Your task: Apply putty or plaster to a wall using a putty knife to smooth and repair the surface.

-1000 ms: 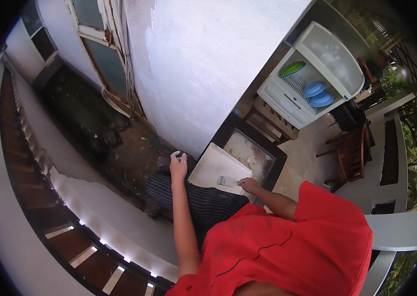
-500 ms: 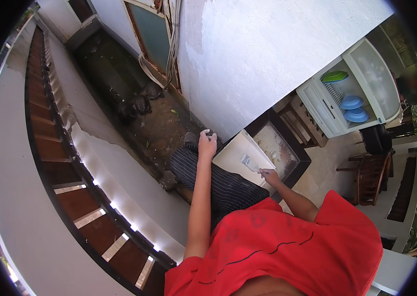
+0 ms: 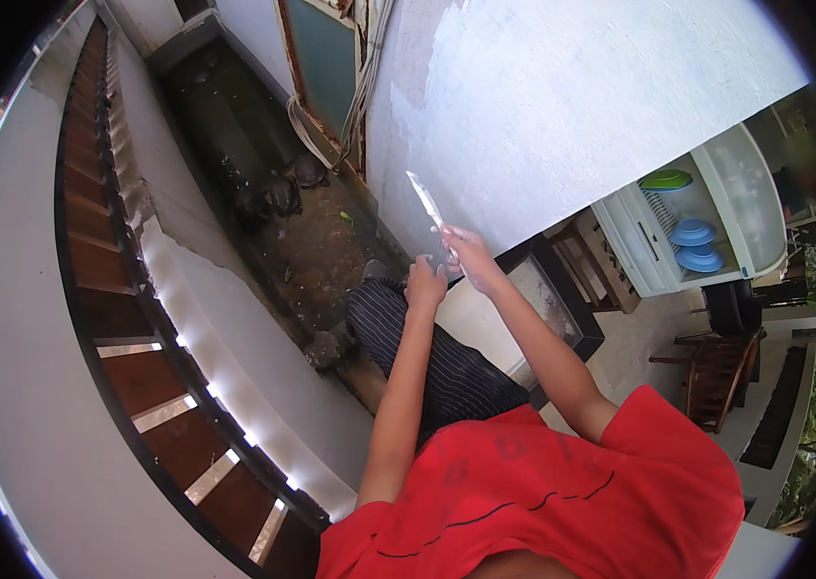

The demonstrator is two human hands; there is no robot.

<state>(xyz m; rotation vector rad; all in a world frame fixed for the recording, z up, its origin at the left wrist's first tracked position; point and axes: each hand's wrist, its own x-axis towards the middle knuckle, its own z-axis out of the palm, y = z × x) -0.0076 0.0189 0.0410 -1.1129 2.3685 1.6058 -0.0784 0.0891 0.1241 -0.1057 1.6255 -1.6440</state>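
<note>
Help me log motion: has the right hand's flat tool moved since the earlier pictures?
Yes: from over the tray, the flat tool has moved up and left in view, now overlapping the white wall.

Looks like a home to me, its terrace partly open-air: a white dish cabinet with a curved translucent door (image 3: pixel 641 246) holds round blue plates (image 3: pixel 699 259), a brown slatted wooden chair (image 3: pixel 719 378) stands near, leafy green plants (image 3: pixel 813 473) show beyond, and a narrow, dark-watered walled pool (image 3: pixel 224 106) lies opposite.
</note>
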